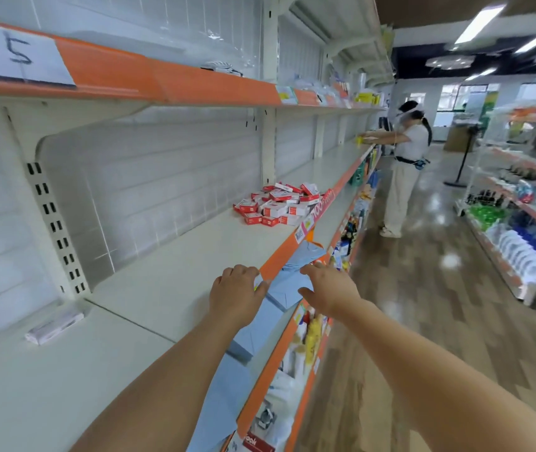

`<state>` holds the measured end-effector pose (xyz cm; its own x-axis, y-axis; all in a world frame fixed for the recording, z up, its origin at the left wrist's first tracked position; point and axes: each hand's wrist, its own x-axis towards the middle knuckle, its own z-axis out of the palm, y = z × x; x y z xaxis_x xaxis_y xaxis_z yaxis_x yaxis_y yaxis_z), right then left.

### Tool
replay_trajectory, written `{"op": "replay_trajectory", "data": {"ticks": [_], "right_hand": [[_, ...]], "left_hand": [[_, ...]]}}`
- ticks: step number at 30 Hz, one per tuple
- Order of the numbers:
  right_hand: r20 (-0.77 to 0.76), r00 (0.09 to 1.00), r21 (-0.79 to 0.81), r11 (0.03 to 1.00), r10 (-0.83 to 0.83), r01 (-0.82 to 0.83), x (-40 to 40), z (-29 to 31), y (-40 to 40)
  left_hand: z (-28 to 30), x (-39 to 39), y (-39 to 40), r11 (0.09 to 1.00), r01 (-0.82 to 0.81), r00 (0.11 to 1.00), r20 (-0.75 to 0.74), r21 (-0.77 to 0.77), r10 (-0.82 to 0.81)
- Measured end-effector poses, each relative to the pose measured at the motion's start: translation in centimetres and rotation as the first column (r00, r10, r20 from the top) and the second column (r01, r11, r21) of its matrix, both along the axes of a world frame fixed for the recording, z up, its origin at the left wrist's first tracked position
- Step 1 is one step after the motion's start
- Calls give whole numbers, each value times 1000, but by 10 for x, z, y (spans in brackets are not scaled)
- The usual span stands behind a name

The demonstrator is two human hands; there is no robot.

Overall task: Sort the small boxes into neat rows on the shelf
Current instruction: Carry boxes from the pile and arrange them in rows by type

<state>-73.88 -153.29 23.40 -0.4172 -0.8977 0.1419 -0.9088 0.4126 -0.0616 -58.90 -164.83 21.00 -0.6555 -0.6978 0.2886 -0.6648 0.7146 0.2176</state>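
Shop aisle shelving runs away on the person's left side: a long white metal shelf (pixel 175 275) with an orange plastic front strip, bare except for one heap of stock. That heap of small red-and-white cardboard boxes (pixel 278 205) is the landmark. It sits near the shelf's front edge, the boxes tumbled over one another at all angles, none lined up in a row.

Both arms reach toward the heap and both are well short of it. The left hand (pixel 237 293) hovers over the shelf surface nearer the camera than the heap, fingers curled loosely downward, holding nothing. The right hand (pixel 328 290) is level with it, out beyond the shelf's front edge, fingers spread and also empty. Between the two hands, draped over the orange strip, lie pale blue sheets (pixel 288 282) of paper or card; whether either hand touches them I cannot tell.

Beyond the heap, farther down the aisle, another person (pixel 403 171) in light clothes works at the same shelving.

I judge this to be the approach, with sorting not yet begun. The next move calls for carrying both hands on to the heap, then picking single boxes off the top so the rest do not slide off the front edge.
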Motion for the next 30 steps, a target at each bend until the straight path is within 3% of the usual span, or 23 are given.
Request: {"op": "replay_trajectory", "data": {"ticks": [20,30], "right_hand": [[-16,990,-37,989,143,-143,-220,7,-142],[21,975,-78,973,220,-218,-263,3,-213]], "left_hand": [[4,-198,-110,987,-158,987,-5,34,158],[6,-245,-167,974,-228,974,-12,-1,228]]}}
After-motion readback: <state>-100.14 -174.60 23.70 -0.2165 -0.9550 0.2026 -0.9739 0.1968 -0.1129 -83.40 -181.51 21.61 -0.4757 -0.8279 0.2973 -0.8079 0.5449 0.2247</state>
